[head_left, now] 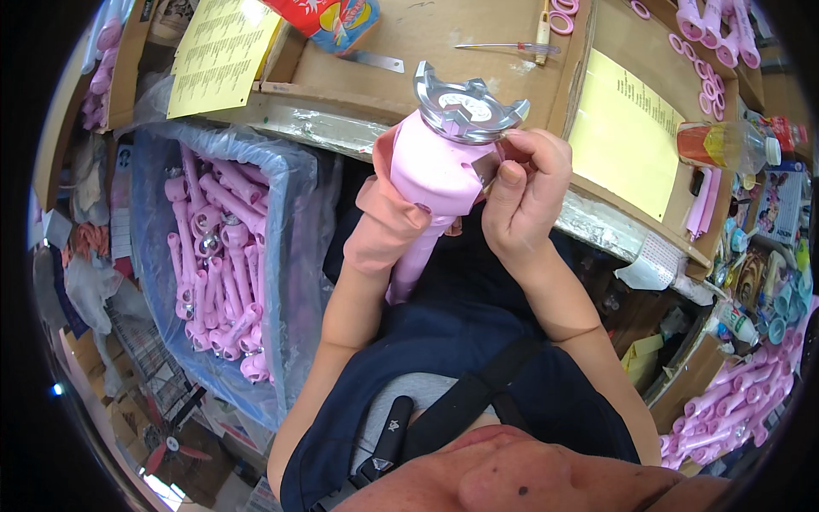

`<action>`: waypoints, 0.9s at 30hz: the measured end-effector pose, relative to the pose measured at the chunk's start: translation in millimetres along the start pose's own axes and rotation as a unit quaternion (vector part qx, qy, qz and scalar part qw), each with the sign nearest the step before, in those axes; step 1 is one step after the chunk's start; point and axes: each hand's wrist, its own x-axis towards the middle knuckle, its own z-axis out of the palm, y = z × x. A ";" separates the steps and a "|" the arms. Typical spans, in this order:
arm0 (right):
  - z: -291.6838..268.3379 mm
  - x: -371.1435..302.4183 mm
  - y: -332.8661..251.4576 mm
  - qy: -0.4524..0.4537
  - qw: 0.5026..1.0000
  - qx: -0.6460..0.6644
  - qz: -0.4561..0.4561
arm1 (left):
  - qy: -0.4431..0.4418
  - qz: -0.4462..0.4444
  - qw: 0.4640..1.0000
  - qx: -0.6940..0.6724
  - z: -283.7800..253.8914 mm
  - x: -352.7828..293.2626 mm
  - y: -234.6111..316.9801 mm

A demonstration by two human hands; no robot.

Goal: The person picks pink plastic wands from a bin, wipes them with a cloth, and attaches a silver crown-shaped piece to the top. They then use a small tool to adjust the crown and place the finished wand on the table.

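Observation:
A pink plastic toy wand (pixel 439 175) is held upright over my lap, its wide head topped by a silver crescent-shaped ring piece (pixel 465 104). My left hand (pixel 384 213), in a salmon-coloured glove, wraps round the wand's head from the left, and the handle hangs below it. At the head's right side, my bare right hand (pixel 527 192) has thumb and fingers pinched together. Beside these fingertips a small brownish flat patch (pixel 486 168) shows on the wand; whether it is a loose piece or part of the wand, I cannot tell.
A blue plastic-lined bin (pixel 277 256) full of pink wands stands at the left. Across the cardboard-covered bench (pixel 418 34) lie a screwdriver (pixel 503 47), pink rings (pixel 712 90) and yellow sheets (pixel 627 136). A bottle (pixel 725 147) lies at the right, above more pink wands (pixel 734 401).

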 end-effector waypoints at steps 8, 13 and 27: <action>-33.2 23.5 -9.6 -0.054 0.868 0.336 0.362 | 0.058 0.006 0.996 -0.062 -11.7 5.4 -16.8; -45.9 31.3 -9.9 -0.013 0.824 0.406 0.396 | 0.069 -0.012 0.992 -0.108 -13.1 -1.9 -15.9; -53.0 35.9 -30.9 -0.100 0.968 0.195 0.124 | 0.008 -0.048 0.993 -0.108 1.7 4.5 5.5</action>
